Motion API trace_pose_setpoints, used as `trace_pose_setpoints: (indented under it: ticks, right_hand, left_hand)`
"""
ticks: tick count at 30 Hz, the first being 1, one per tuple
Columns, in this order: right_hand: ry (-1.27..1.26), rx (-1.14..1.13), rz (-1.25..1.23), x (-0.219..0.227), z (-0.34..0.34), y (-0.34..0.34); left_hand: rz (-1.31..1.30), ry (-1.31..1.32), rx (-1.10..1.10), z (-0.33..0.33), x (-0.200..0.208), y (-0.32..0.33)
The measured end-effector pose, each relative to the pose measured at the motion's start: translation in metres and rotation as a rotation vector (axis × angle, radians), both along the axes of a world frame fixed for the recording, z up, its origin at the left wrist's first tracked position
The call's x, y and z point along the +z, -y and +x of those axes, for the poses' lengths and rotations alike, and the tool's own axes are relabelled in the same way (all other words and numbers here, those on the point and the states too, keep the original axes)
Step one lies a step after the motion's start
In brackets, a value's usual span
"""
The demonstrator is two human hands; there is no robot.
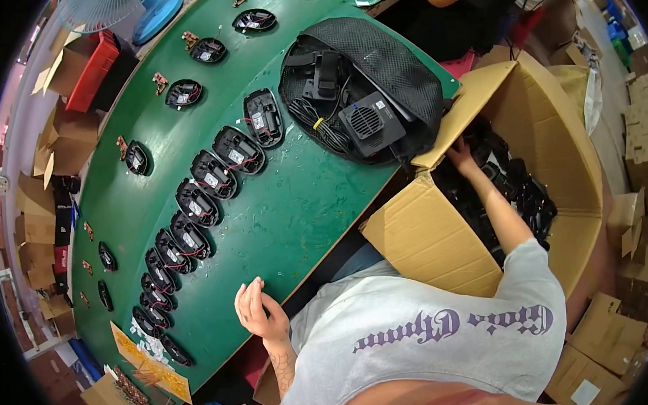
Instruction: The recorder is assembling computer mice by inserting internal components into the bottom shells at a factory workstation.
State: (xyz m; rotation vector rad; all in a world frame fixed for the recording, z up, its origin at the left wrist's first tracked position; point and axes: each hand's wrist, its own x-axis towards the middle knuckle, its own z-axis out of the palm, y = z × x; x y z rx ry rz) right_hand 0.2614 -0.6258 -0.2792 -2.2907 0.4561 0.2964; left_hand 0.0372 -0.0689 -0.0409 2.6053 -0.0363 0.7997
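Here, black parts (522,183) beside right hand (460,155).

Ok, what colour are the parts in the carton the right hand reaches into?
The parts are mostly black; head view shows best.

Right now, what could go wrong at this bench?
1. The right hand reaches into the cardboard box of jumbled black parts; pulling one out might snag others.
2. Red wires lie exposed on the closely lined-up black housings; anything dragged across could catch one.
3. The black mesh bag sits near the edge of the green table, beside the box; a bump might shift it.
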Motion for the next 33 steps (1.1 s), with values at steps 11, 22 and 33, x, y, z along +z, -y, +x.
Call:
trace_pose_setpoints:
  ticks: [11,22,33]
  right_hand:
    - [-0.001,0.409,-0.240,-0.044,-0.031,-0.037]
    - [0.136,0.024,-0.358,-0.075,-0.016,-0.004]
    - [0.140,-0.235,0.802,-0.154,0.018,0.044]
  left_hand:
    - [0.077,0.028,-0.033,0.006,0.001,0.003]
    - [0.142,0.102,-0.021,0.004,-0.005,-0.001]
    - [0.001,0.135,-0.101,0.003,0.005,-0.003]
